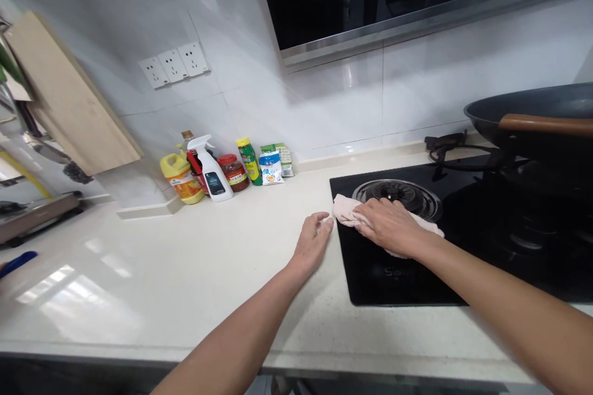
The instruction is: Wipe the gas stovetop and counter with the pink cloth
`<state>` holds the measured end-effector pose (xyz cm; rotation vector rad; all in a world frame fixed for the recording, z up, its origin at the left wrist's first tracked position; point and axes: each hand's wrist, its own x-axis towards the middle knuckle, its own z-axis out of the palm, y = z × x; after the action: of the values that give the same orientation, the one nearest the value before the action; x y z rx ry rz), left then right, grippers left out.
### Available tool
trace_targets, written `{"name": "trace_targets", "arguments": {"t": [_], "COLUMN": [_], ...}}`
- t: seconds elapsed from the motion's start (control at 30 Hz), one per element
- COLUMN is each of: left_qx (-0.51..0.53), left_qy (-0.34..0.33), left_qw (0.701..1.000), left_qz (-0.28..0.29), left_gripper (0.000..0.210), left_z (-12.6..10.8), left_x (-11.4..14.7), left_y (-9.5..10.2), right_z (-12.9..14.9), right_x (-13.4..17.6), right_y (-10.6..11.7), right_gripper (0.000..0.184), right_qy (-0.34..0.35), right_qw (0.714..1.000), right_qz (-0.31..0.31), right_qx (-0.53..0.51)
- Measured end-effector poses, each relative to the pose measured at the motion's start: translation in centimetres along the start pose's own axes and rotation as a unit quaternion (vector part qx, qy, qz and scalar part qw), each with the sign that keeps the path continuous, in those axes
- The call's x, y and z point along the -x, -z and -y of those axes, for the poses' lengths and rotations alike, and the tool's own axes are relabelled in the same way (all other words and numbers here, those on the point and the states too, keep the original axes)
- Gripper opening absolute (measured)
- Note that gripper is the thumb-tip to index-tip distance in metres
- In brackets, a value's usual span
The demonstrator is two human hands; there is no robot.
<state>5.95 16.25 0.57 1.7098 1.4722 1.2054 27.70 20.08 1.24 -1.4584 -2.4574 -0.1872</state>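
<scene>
My right hand (386, 224) presses a pale pink cloth (345, 208) onto the black glass stovetop (370, 284), just in front of the left burner (401, 197). Its fingers are bent over the cloth, which sticks out on both sides of the palm. Just left of the stovetop's edge, my left hand (314, 241) is over the white counter (208, 271). That hand holds nothing; its thumb and fingers are curved and apart. Whether it touches the counter I cannot tell.
A black wok (532, 102) with a wooden handle stands on the back right. Along the wall are a white spray bottle (213, 173), a yellow jug (182, 179), a red-lidded jar (234, 173) and small packets (272, 168). A range hood (370, 37) hangs above.
</scene>
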Motion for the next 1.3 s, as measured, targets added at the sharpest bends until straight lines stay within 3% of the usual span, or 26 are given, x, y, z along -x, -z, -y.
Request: {"name": "trace_targets", "arguments": {"t": [0.7,0.9,1.17,1.3], "left_qx": [-0.036,-0.086,-0.26,-0.307], "left_qy": [-0.012,-0.045,-0.172,-0.186], "left_qw": [0.998,0.994,0.94,0.918], "left_qz": [0.039,0.053,0.142,0.169], "left_gripper": [0.035,0.038,0.032,0.038], "left_z": [0.5,0.5,-0.2,-0.3], "left_x": [-0.1,0.1,1.3,1.3], "left_y": [-0.3,-0.2,0.3,0.6], "right_z": [-0.2,-0.3,-0.3,-0.2], "right_x": [0.1,0.2,0.2,0.3], "right_y": [-0.2,-0.2,-0.4,-0.3], "right_gripper": [0.041,0.04,0.04,0.039], "right_qy": [0.037,0.039,0.038,0.043], "right_qw": [0.999,0.999,0.999,0.998], "right_qz": [-0.003,0.001,-0.005,-0.006], "right_qx": [0.009,0.014,0.016,0.035]}}
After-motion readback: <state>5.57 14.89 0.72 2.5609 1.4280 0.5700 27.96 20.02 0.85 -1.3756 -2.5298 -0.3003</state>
